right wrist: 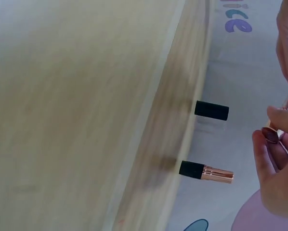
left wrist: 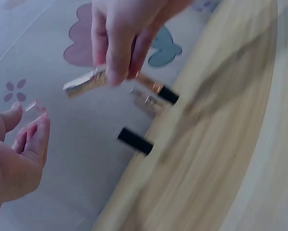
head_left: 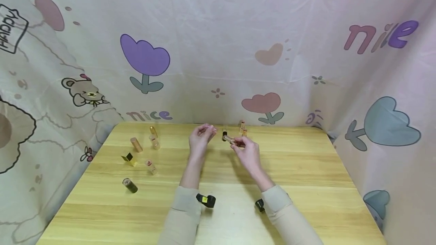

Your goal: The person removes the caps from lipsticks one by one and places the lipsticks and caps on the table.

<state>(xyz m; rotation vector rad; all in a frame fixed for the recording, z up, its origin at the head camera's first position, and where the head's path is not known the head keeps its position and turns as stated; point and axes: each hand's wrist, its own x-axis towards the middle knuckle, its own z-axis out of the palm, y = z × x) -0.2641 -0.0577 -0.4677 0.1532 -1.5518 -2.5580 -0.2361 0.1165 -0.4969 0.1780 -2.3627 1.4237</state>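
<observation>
Toward the far side of the table, my left hand pinches a small clear cap between thumb and fingertips. My right hand grips a slim gold-toned lipstick tube, its shiny end pointing toward the left hand. A gap separates cap and tube in the left wrist view. Seen from the right wrist, the tube's dark round end shows between the fingers. Below the hands, a black-based tube with a clear top stands near the far edge. A black and rose-gold lipstick stands beside it.
Another lipstick stands at the back. At the left are a gold tube, a rose-gold tube, a black-and-gold square tube, clear tubes and a dark tube. A printed curtain hangs behind the table.
</observation>
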